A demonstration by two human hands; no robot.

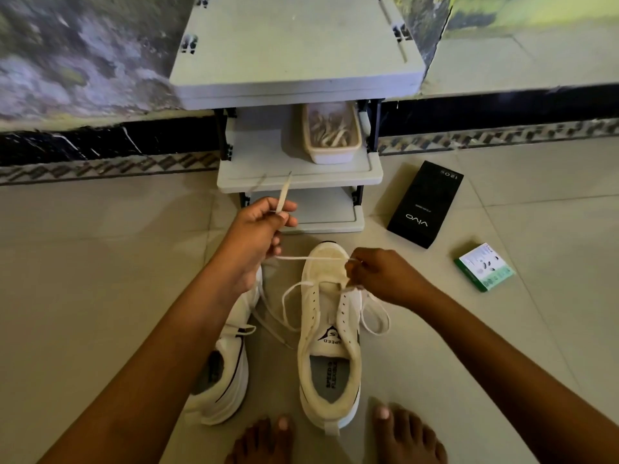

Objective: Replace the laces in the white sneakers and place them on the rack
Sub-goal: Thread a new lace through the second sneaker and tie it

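Observation:
Two white sneakers stand on the floor tiles before a grey rack (299, 177). The right sneaker (330, 336) points toward the rack, with a white lace (310, 258) running through its front eyelets. My left hand (258, 234) pinches one end of that lace, whose tip sticks up above the fingers. My right hand (378, 274) pinches the lace at the shoe's front right eyelets. Loose loops of lace lie on both sides of the shoe. The left sneaker (222, 373) sits partly under my left forearm.
A beige tub (331, 133) holding several laces sits on the rack's middle shelf. A black phone box (425, 204) and a small green and white box (484, 266) lie on the floor to the right. My bare feet (338, 437) are near the sneakers' heels.

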